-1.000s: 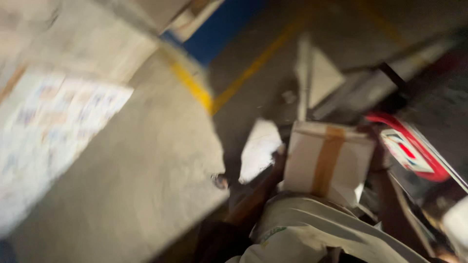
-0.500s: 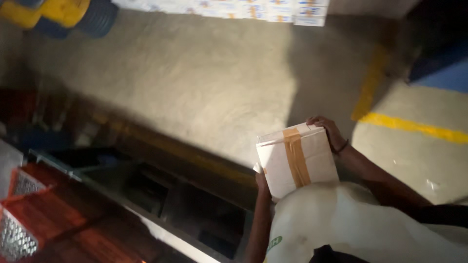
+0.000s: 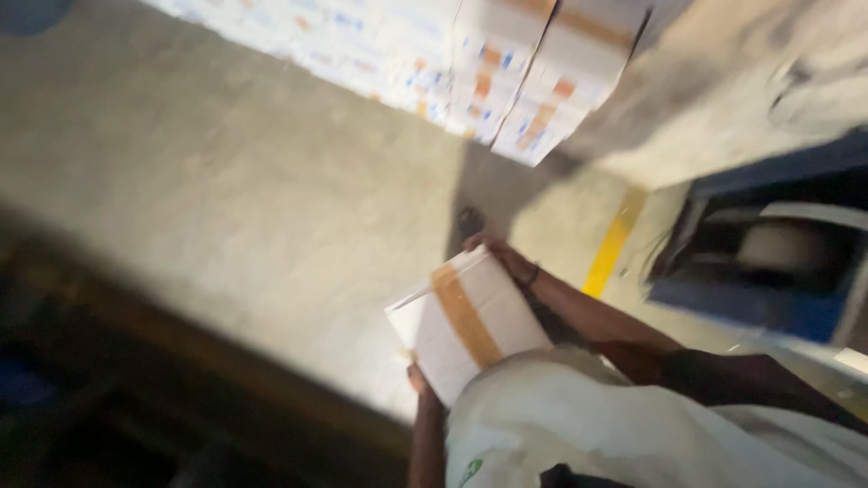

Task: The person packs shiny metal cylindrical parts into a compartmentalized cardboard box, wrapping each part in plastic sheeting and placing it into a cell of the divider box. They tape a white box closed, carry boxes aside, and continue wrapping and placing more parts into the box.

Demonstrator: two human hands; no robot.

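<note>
We see a white cardboard box [image 3: 470, 333], matt, with a strip of tan packing tape [image 3: 466, 316] that looks slightly glossy. Our left hand [image 3: 418, 380] and right hand [image 3: 495, 253] press on its cardboard sides. The floor [image 3: 253, 217] is rough, matt concrete, with a painted yellow line [image 3: 613, 242] (worn-looking, though blurred). The stacked cartons [image 3: 506, 72] beyond are printed cardboard. Our pale shirt [image 3: 579, 425] is soft cloth.
</note>
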